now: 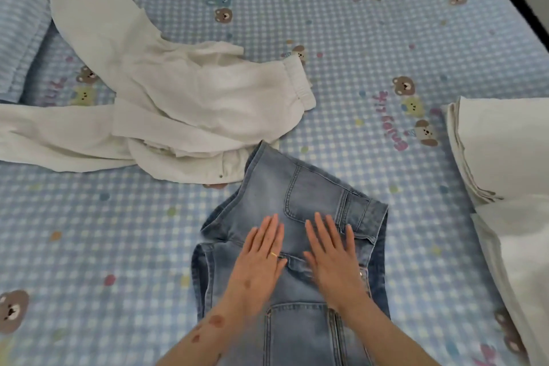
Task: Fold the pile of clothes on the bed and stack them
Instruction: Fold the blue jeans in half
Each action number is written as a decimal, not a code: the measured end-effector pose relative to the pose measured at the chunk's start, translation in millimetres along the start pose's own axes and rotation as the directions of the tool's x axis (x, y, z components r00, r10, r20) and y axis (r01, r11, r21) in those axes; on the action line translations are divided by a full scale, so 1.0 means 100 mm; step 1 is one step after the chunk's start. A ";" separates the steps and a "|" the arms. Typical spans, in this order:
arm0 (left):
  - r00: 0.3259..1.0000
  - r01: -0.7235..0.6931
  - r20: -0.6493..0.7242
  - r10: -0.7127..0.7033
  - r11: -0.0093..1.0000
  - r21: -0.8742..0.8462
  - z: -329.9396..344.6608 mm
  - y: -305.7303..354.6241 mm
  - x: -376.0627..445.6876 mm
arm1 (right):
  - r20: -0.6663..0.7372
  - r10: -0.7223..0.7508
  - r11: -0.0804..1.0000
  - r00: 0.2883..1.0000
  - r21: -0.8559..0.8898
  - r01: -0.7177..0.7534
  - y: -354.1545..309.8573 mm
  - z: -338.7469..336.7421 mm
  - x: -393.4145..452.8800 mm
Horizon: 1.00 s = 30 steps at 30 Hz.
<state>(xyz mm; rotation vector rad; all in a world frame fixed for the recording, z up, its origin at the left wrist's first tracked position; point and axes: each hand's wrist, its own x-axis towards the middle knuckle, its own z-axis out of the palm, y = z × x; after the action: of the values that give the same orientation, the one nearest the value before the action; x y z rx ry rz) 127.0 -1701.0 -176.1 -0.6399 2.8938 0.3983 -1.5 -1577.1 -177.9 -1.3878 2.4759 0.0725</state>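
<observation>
Low in the centre of the head view, a folded pair of light-blue denim jeans (297, 246) lies on the blue-and-white checked bedsheet printed with bears (371, 38). Both hands lie flat on it, fingers straight and together: the left hand (261, 258), wearing a thin ring, beside the right hand (332, 255), neither one gripping.

The fold looks bulky at the waistband, so I judge it may spring open once the pressure lifts, or skew if one palm slides faster than the other.

Toward the upper left of the frame, a crumpled heap of white garments (154, 104) waits unfolded (its lower hem touches the denim's far corner and could drag along). At the right edge sits a stack of folded white cloth (499, 151), well apart from the jeans.
</observation>
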 end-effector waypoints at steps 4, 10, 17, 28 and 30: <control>0.986 0.144 0.068 -0.155 0.979 0.147 0.43 -0.56 0.32 | 0.026 0.129 0.991 0.991 -0.036 -0.128 0.61 0.40 0.26; 0.902 0.420 -0.122 -0.414 0.907 0.023 0.31 -0.81 0.24 | -0.048 0.266 0.963 0.963 0.049 -0.264 0.66 0.33 0.30; 0.997 0.080 -0.026 -0.077 0.978 0.191 0.32 -0.80 1.42 | -0.001 0.081 0.996 0.997 -0.030 -0.081 0.59 0.45 0.88; 0.947 -0.306 -0.045 0.317 0.939 0.159 0.19 -0.97 -0.09 | 0.037 -0.205 0.970 0.978 0.140 0.198 0.76 0.13 0.01; 0.859 -0.510 0.071 0.508 0.832 0.216 0.28 -1.09 -0.91 | 0.082 -0.483 0.876 0.872 0.066 0.478 0.89 0.19 -0.72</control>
<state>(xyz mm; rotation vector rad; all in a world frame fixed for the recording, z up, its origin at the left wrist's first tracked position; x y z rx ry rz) 258.2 -1752.2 -208.7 0.1861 3.0000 0.1144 -36.5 -1466.3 -184.7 -1.8885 1.9728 -0.0246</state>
